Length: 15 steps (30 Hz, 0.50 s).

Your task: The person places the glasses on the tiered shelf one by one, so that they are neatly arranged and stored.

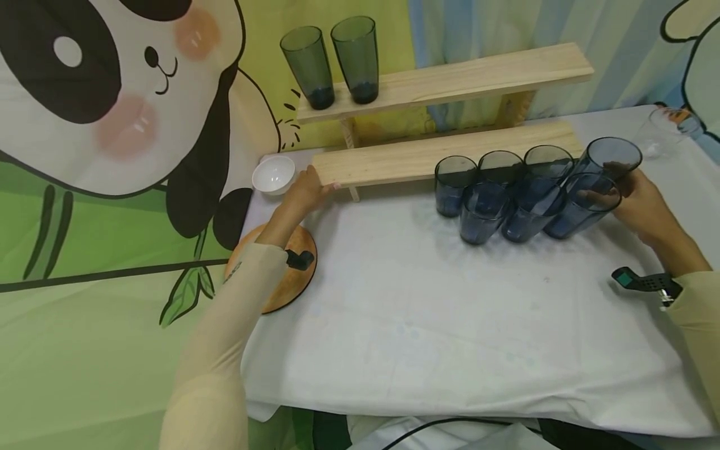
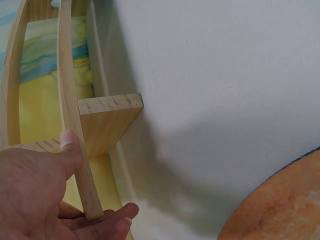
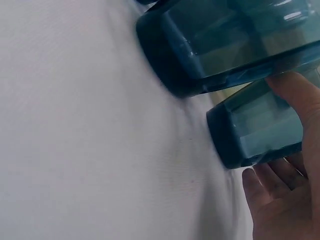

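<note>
My left hand grips the left end of the lower board of a two-tier wooden shelf. In the left wrist view the thumb lies on the board's one face, with the fingers curled beneath its end. Over on the right, my right hand holds the rightmost back glass, a tall blue drinking glass. In the right wrist view its thumb reaches between that glass and the front one. Several more blue glasses stand upright in two close rows before the shelf.
Two green-looking glasses stand at the left of the upper board. Near my left arm are a white bowl and a round wooden board. A clear glass vessel stands at the far right on the white-covered table.
</note>
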### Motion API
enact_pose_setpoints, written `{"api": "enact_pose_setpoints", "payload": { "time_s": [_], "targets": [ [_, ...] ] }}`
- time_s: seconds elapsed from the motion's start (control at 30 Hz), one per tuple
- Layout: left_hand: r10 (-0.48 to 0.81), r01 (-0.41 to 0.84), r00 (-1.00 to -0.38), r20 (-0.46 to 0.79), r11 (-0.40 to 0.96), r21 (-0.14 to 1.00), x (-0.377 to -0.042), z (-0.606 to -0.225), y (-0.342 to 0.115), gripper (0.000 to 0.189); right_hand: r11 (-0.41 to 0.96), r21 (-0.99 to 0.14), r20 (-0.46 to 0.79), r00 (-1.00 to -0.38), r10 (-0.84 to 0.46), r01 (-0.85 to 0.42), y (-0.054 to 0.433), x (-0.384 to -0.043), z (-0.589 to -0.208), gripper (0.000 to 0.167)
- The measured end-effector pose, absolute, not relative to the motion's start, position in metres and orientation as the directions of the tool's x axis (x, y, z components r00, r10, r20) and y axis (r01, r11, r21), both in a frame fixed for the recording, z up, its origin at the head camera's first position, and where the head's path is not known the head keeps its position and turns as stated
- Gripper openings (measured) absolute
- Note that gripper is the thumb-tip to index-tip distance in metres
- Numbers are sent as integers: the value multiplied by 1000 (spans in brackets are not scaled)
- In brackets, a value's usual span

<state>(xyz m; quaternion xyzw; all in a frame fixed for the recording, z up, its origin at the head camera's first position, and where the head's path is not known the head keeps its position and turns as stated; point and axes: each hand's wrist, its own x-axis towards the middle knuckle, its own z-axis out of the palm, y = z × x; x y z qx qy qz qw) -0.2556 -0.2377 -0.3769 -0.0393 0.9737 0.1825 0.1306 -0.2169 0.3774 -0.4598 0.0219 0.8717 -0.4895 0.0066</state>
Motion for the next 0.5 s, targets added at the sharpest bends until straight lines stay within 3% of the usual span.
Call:
{"api": "enact_pose_setpoints", "payload": {
  "time_s": [0.17,0.5],
  "targets": [
    [-30,-124,-963,-269,932,341,-255,-377,-238,95,541,-837,-57,-997,55,78,376,-211,-461,75],
    [-29,-132,-956,-290,931,340,-256,-377,-237,96,538,-836,-65,-993,100,109,375,-209,-460,80]
  ]
}}
